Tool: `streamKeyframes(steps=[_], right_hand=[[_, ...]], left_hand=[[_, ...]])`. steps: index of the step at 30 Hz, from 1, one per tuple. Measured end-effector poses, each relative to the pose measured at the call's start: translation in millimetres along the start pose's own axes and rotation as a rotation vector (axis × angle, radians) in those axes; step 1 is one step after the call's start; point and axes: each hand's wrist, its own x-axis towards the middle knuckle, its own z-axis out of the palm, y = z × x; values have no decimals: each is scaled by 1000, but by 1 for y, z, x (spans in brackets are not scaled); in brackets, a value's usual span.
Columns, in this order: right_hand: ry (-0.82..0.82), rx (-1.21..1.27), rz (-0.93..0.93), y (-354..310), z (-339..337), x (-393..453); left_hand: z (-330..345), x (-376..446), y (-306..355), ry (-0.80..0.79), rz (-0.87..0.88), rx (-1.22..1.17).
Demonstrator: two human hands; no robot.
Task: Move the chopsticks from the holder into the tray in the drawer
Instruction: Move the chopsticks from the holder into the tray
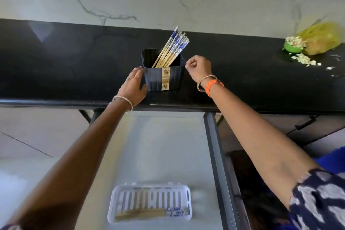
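Left hand [134, 84] against holder [164, 78] side, right hand [198, 67] fisted beside rim

Bright, even daylight; glare sheens the black counter [74, 65]; wide-angle bending and blur soften the lower edges.

Bare forearms. Thin silver bangle [123, 101] at left wrist; silver bangle [205, 82] plus orange woven band [212, 87] at right wrist. Navy-and-white patterned sleeve [317, 200] at right upper arm.

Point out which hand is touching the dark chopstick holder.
The left hand: its fingers rest against the dark ribbed plastic holder. The right hand is curled in a fist beside it, holding nothing.
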Motion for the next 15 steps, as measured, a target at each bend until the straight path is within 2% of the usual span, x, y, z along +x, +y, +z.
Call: streamKeyframes(steps=[3, 5, 7, 15], right_hand=[[117, 116, 88, 0, 10, 41], [126, 211, 140, -1, 16, 59], [93, 279, 191, -1, 22, 75], [52, 349, 289, 3, 30, 101]], left_hand=[[1, 34, 7, 126, 17, 54], [3, 47, 9, 239, 56, 104], [6, 56, 12, 286, 76, 85], [25, 72, -5, 158, 164, 124]])
